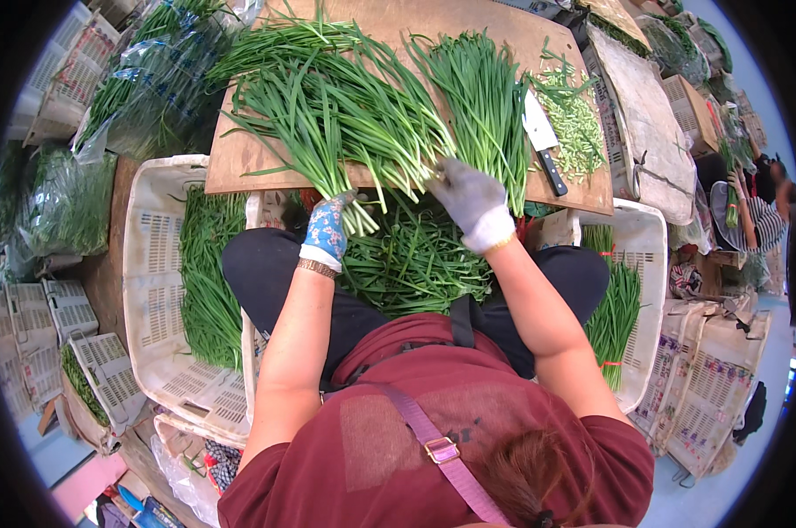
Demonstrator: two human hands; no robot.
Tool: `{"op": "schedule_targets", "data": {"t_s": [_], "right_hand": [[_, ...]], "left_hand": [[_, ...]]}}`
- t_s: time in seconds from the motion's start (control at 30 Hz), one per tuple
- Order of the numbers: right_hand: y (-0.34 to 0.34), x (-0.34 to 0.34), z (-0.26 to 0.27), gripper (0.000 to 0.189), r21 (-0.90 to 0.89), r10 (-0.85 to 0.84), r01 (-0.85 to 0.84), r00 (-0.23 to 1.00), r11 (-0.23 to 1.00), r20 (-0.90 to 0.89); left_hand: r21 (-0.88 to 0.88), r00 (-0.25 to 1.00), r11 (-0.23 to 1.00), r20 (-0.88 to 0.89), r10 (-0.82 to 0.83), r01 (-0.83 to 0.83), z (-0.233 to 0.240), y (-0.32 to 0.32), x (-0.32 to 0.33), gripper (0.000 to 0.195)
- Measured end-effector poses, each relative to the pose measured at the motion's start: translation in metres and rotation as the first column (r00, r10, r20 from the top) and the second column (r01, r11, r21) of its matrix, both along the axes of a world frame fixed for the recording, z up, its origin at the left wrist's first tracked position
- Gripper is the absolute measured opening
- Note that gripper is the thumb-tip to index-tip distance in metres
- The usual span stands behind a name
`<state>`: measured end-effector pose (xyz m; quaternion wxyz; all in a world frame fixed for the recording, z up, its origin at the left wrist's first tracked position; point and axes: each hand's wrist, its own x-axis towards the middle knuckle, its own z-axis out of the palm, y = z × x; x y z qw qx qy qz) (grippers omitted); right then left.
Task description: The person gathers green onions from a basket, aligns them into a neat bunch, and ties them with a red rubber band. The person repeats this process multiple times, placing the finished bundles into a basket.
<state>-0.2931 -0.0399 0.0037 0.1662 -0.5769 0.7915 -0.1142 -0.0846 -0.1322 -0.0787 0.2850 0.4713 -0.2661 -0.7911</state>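
Observation:
My left hand (327,228), in a blue flowered glove, is closed around the pale lower stems of a bunch of garlic chives (305,132). The bunch's leaves spread up over the wooden board (259,173). My right hand (470,198), in a greyish glove, has its fingers bent against the white stem ends of a larger chive pile (384,112); whether they grip any stems is not clear. To the right of that pile lies another chive bundle (480,112). Beside it rests a kitchen knife (538,125) with a black handle, next to chopped pale stem pieces (574,129).
Loose chive leaves (411,257) heap between my knees, below the board's edge. A white plastic crate (153,290) with chives stands at my left, another (655,264) with banded bunches at my right. Bagged greens (68,198) lie far left. Another person (754,211) is at far right.

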Motion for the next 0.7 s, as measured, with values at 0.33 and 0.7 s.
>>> {"op": "schedule_targets", "data": {"t_s": [0.33, 0.7], "right_hand": [[-0.010, 0.040, -0.017, 0.027, -0.425, 0.092, -0.225, 0.946, 0.877, -0.312], [0.006, 0.034, -0.040, 0.019, -0.215, 0.057, 0.036, 0.910, 0.976, 0.410]], "left_hand": [[-0.008, 0.997, 0.998, 0.030, -0.068, 0.068, 0.009, 0.007, 0.008, 0.030], [0.006, 0.978, 0.994, -0.179, 0.110, -0.111, 0.050, -0.001, 0.055, 0.018]]}}
